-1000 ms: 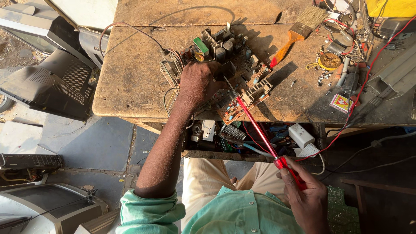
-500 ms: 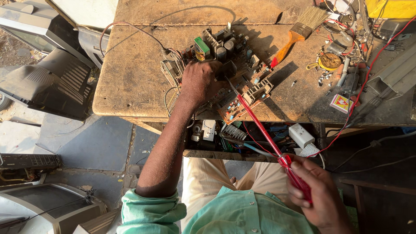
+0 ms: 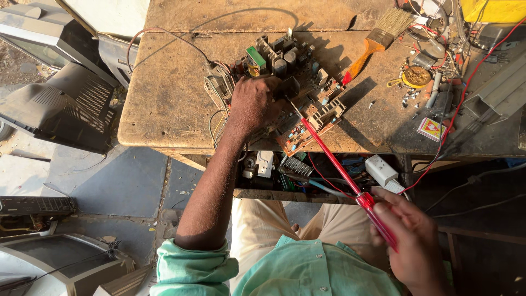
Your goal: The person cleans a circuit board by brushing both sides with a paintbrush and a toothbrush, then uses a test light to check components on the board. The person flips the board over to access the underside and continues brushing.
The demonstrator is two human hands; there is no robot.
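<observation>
While the brown, component-crowded circuit board (image 3: 285, 93) overhangs the near edge of the worn wooden workbench (image 3: 164, 104), the left hand (image 3: 253, 104) clamps down on it. The right hand (image 3: 408, 241), clear of that edge, grips a long red-handled screwdriver (image 3: 339, 175) whose tip touches the board. Bare bench lies left of the board.

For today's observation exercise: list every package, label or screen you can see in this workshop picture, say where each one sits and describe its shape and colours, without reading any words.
Small box: right side of the bench, flat rectangle, red and yellow picture on white.
Television screen: on the floor at bottom left, grey, rounded, dark.
Component label: on the circuit board, green and yellow block.
</observation>
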